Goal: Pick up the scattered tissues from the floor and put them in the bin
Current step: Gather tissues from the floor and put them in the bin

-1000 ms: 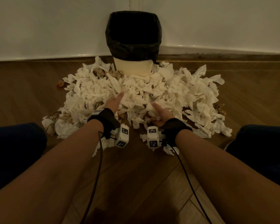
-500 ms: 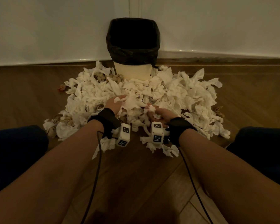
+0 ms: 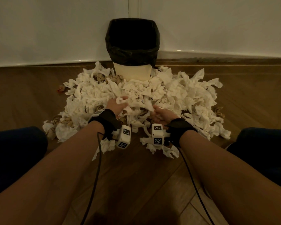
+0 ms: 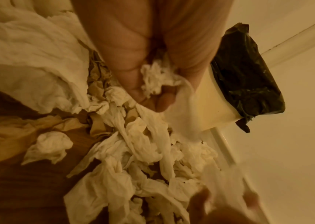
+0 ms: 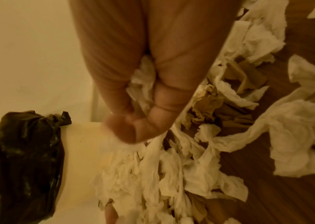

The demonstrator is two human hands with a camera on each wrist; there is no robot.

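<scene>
No readable text, labels, brands or numbers. Only black-and-white square coded markers on white plastic wrist-camera blocks (image 3: 124, 136), (image 3: 157, 134); patterns, not legible writing.

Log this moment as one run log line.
phase: grasping | left hand: grips tissues | right hand: grips tissues | bin: upright behind pile

bin (image 3: 131, 73) foot: buried in the tissues (image 3: 177, 95) at the floor's far edge
bin inside: too dark to tell what it holds
left hand (image 3: 115, 106) fingers: sunk in the heap in the head view
right hand (image 5: 133, 127) fingertips: blurred in the right wrist view
floor (image 3: 136, 184) under heap: covered
knees (image 3: 15, 151): cut off at both side edges
</scene>
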